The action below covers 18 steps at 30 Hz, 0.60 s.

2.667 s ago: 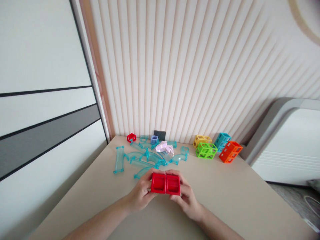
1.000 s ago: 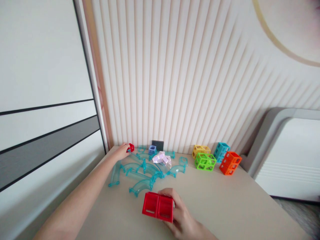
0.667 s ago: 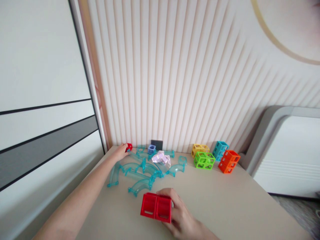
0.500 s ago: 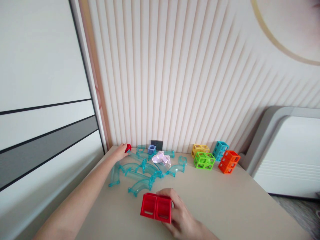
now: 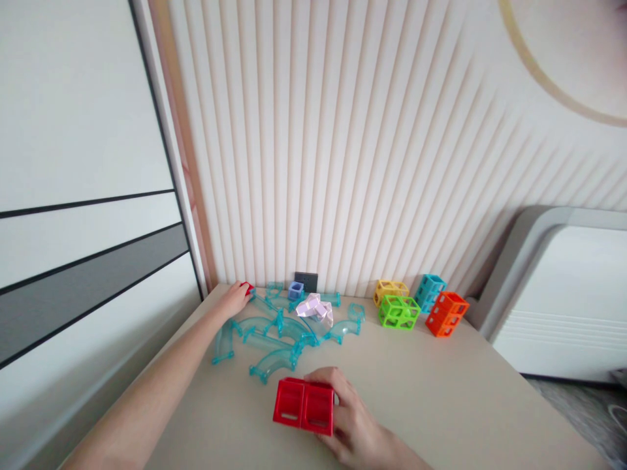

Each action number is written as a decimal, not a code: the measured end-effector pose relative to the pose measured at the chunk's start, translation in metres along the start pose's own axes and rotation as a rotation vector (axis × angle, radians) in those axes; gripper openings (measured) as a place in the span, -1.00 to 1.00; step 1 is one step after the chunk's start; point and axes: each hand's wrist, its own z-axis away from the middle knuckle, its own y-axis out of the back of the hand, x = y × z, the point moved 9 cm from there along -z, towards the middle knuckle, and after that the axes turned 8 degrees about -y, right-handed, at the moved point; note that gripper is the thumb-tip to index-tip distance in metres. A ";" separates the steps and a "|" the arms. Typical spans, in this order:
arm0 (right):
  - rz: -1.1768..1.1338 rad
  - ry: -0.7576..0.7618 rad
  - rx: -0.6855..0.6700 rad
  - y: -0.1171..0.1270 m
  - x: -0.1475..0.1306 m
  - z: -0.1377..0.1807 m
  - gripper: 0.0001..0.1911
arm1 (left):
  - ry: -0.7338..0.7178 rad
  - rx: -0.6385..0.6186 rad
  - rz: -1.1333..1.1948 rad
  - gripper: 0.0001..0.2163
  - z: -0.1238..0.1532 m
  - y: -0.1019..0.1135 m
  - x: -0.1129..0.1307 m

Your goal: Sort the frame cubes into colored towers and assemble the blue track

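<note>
Across table (image 5: pixel 421 385), left grip (image 5: pixel 234 299) outstretched, right grip (image 5: pixel 345 414) holding red block (image 5: pixel 303 406)

Toy cubes (image 5: pixel 303 406), toy tracks (image 5: pixel 275 361) and a fluted wall (image 5: pixel 294 143) suggest a home.

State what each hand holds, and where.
The right hand grips the red double block by its right side. The left hand mostly covers a small red block; grip unclear.

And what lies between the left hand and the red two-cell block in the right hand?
In the head view, translucent teal track pieces lie on the tabletop between the left hand and the red two-cell block.
</note>
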 end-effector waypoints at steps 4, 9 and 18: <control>0.004 0.001 -0.005 -0.002 0.002 0.000 -0.64 | 0.036 0.001 -0.051 -0.81 0.002 0.005 0.003; 0.023 0.009 0.006 -0.002 0.003 0.000 -0.67 | 0.075 0.029 -0.134 -0.78 0.005 0.017 0.011; 0.056 0.002 0.036 0.000 0.002 0.000 -0.69 | 0.108 0.126 -0.270 -0.73 0.017 0.049 0.032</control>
